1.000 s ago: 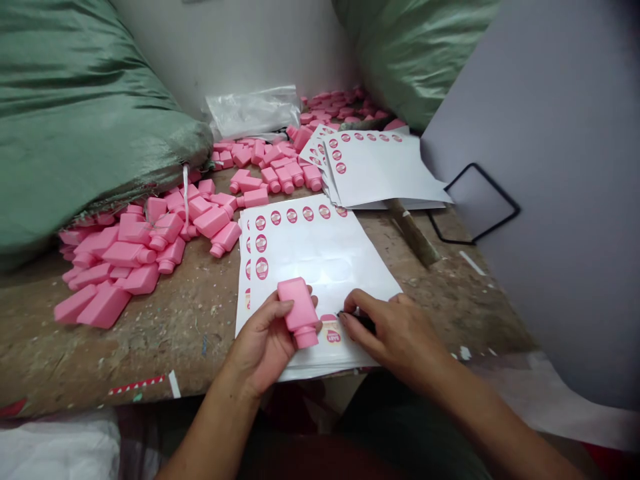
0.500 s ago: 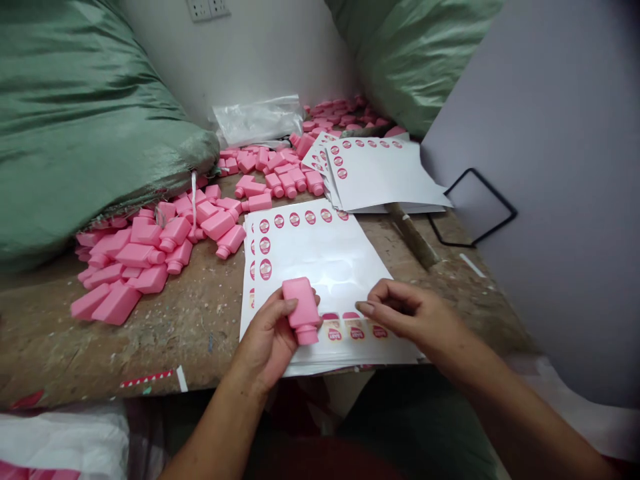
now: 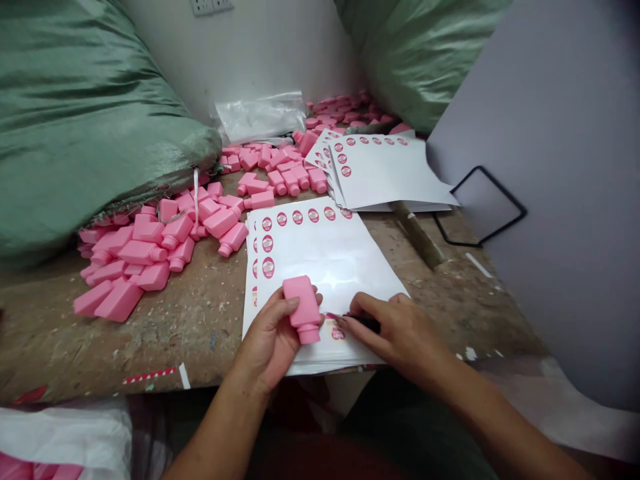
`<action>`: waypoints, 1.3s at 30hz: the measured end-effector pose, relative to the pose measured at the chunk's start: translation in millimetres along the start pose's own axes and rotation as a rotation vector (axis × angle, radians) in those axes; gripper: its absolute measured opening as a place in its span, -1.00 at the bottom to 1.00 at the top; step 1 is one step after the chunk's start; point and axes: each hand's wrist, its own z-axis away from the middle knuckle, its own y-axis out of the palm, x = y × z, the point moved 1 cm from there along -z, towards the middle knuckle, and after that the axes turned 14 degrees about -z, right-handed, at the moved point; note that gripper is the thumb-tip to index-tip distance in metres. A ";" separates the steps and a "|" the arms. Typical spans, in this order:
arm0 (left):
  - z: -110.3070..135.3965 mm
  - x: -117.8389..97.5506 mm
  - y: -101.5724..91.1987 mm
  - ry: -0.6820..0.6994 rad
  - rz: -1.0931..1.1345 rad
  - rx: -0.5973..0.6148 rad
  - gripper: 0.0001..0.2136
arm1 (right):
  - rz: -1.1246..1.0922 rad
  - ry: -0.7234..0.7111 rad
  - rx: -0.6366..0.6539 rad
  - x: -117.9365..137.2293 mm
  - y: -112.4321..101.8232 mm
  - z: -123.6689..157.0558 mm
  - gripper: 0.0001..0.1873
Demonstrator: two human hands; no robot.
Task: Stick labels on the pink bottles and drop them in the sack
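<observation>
Wooden workbench [image 3: 165, 333], pink bottle [image 3: 302, 310] gripped in left-hand fingers [image 3: 278, 307].

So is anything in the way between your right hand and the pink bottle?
No, nothing visible is. The right hand sits just beside the pink bottle, which the left hand holds, with only the sheet of labels underneath them.

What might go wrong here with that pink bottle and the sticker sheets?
The stack of white label sheets sits unfastened on a scuffed wooden bench, so the right hand at its near edge might shift it. The pink plastic bottle could slip from the left hand onto the labels. Nearby loose pink bottles might slide against the sheets.
</observation>
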 end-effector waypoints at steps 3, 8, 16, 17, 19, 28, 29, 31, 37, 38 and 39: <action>0.1 -1.4 -0.6 -0.016 -0.007 -0.013 -0.70 | -0.357 0.116 0.031 0.0 -5.6 -1.2 -0.67; -0.1 -3.3 0.3 -0.008 -0.045 -0.007 -0.70 | -0.756 0.234 -0.013 4.5 -18.4 -3.4 -0.62; 13.6 -0.8 15.5 0.072 -0.021 -0.012 -0.61 | -0.617 0.085 -0.071 32.9 -17.1 -3.0 -0.66; 16.0 -0.5 17.5 0.080 -0.019 0.006 -0.59 | -0.601 0.074 -0.069 35.7 -16.6 -3.6 -0.67; 19.8 0.2 20.5 0.091 -0.015 0.046 -0.57 | -0.586 0.063 -0.070 39.3 -16.1 -4.8 -0.68; 23.9 2.9 22.8 0.094 -0.016 0.063 -0.61 | -0.553 0.059 -0.068 35.6 -12.5 -8.6 -0.66; 24.2 3.5 22.0 0.102 -0.024 0.061 -0.62 | -0.551 0.060 -0.063 34.8 -11.8 -8.8 -0.67; 25.0 5.5 20.2 0.108 -0.059 0.070 -0.64 | -0.539 0.060 -0.061 33.9 -10.1 -8.4 -0.67; 27.9 8.9 17.3 0.070 -0.174 0.081 -0.41 | -0.310 -0.026 -0.148 29.8 -9.1 -1.7 -0.67; 28.6 8.1 17.0 0.058 -0.175 0.074 -0.42 | -0.234 -0.048 -0.212 28.2 -10.6 -0.5 -0.67; 29.5 6.9 16.8 0.040 -0.176 0.068 -0.44 | -0.177 -0.059 -0.286 26.7 -12.3 0.6 -0.67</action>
